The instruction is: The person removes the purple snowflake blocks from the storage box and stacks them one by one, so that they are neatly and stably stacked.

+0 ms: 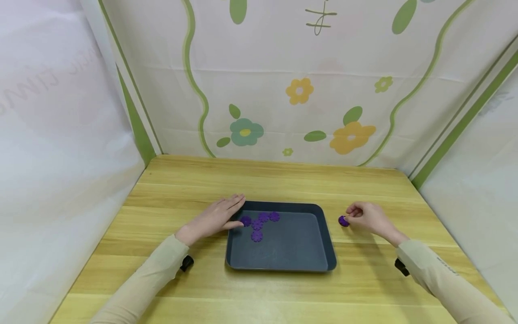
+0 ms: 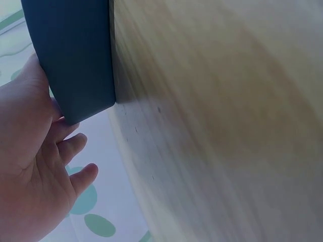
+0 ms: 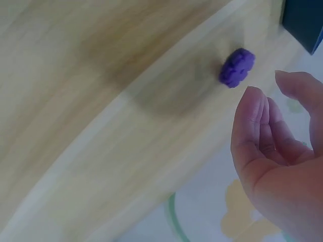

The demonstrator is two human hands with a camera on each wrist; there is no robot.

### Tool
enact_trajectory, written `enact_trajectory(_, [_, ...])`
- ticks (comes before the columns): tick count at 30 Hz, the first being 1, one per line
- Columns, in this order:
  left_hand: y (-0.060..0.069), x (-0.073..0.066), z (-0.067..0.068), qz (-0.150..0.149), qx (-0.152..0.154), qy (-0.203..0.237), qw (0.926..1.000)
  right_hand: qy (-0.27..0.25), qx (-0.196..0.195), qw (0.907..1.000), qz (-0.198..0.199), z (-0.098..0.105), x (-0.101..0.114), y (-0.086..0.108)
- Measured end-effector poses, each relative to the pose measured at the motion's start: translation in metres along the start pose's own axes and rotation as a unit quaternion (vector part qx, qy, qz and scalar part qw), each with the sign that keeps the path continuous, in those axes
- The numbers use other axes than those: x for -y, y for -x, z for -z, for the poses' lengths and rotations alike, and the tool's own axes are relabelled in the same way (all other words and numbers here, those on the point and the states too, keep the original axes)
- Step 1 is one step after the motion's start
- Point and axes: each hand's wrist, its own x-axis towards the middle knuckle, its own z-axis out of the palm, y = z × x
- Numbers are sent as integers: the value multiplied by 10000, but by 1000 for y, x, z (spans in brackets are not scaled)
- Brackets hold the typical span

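Several purple discs with notched, flower-like edges lie in the left part of a dark grey baking tray. My left hand holds the tray's far left corner, its thumb reaching over the rim and its fingers along the outside, as the left wrist view shows. On the table to the right of the tray lies a small purple notched piece; whether it is one disc or a few together is unclear. My right hand is beside it, thumb and forefinger apart, a small gap from the piece in the right wrist view.
The tray stands on a light wooden table. A white cloth wall with printed flowers rises behind the table's far edge, with further white cloth walls at the left and right.
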Motion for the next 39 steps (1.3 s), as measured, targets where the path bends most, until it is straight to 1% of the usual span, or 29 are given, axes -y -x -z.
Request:
enact_trajectory(8, [2,2,-1,68,37,-17,10000,96,26,9994,319,2,27,-8])
enact_trajectory(19, [2,1,-1,33,-43,-7,10000,-25,96,9967,805,-2,66,-19])
enact_trajectory(27, [2,1,1,91,81,86,9999,-76,305,9933,1111,-19,90,-30])
enact_trajectory(32, [2,1,1,54,91,3,9999,-153,471,9910,1245,-30,102,-33])
enact_trajectory(39, [0,1,0,53,84,-31,9999,-197,624,9902,1238,-39,115,-37])
